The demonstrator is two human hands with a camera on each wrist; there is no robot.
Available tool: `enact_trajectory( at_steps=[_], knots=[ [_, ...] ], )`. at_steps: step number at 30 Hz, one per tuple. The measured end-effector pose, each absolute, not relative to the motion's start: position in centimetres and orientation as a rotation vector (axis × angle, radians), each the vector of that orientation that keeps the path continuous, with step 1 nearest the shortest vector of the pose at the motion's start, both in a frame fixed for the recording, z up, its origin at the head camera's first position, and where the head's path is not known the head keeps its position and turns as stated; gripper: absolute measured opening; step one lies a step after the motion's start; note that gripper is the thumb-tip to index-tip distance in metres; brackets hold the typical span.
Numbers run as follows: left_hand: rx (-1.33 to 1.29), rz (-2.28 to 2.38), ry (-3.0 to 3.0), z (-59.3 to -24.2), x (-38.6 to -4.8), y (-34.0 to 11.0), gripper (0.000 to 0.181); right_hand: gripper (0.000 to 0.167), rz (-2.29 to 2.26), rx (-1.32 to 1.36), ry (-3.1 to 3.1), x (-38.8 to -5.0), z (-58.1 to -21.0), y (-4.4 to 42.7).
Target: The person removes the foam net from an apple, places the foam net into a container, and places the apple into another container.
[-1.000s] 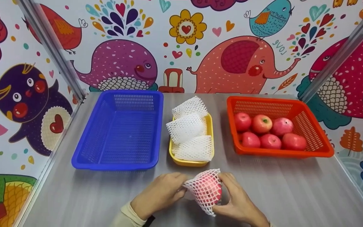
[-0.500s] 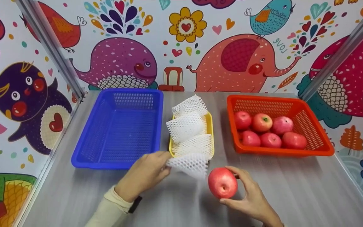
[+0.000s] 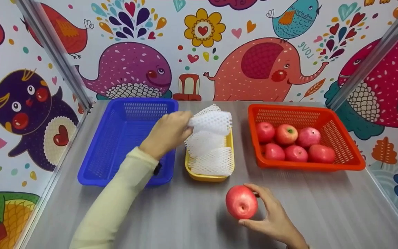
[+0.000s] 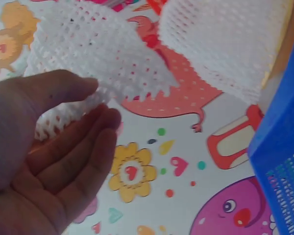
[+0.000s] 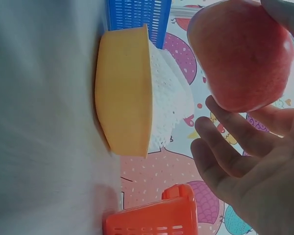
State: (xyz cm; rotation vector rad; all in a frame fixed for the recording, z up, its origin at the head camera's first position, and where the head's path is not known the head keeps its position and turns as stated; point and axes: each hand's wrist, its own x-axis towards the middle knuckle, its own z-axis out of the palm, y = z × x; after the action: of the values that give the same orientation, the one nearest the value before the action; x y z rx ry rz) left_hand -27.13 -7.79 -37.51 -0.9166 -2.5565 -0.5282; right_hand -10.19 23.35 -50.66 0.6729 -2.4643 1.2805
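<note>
My left hand [image 3: 169, 133] pinches a white foam fruit net [image 3: 212, 122] by its left edge, above the far end of the yellow basket [image 3: 210, 178]. In the left wrist view the net [image 4: 95, 54] lies between thumb and fingers. Other foam nets [image 3: 211, 162] are piled in that basket. Nearer the front, my right hand [image 3: 275, 216] grips a bare red apple [image 3: 241, 202] between thumb and fingers, its dimpled end toward the head camera. The right wrist view shows the apple [image 5: 242, 56] held off the table, with several fingers spread below it.
A blue basket [image 3: 126, 181] stands on the left, partly behind my left forearm. On the right, an orange basket [image 3: 309, 167] holds several red apples [image 3: 295, 154]. Patterned walls enclose the back and sides of the grey table [image 3: 171, 221].
The foam net has come off the apple. My left hand has carried it forward and up over the yellow basket. My right hand still holds the apple, a little to the right of before.
</note>
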Motion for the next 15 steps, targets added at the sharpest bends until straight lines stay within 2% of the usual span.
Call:
enact_trajectory(
  at_steps=[4, 8, 10, 15],
  knots=[
    [-0.848, -0.392, -2.696, -38.3, -30.1, -5.9, 0.008, 0.09, 1.303, 0.654, -2.495, -9.9, -50.8, 23.5],
    [-0.9, -0.132, -2.885, -40.2, -31.6, -3.8, 0.026, 0.09, 1.323, 0.665, -2.5, -9.8, -50.8, 23.6],
    [-0.974, 0.035, -2.934, -41.4, -31.9, -2.7, 0.029, 0.09, 1.322, 0.668, -2.5, -9.9, -50.9, 23.6],
    [-1.102, 0.359, -2.932, -44.2, -31.8, -0.6, 0.014, 0.09, 1.309, 0.679, -2.494, -10.0, -50.9, 23.6]
  ],
)
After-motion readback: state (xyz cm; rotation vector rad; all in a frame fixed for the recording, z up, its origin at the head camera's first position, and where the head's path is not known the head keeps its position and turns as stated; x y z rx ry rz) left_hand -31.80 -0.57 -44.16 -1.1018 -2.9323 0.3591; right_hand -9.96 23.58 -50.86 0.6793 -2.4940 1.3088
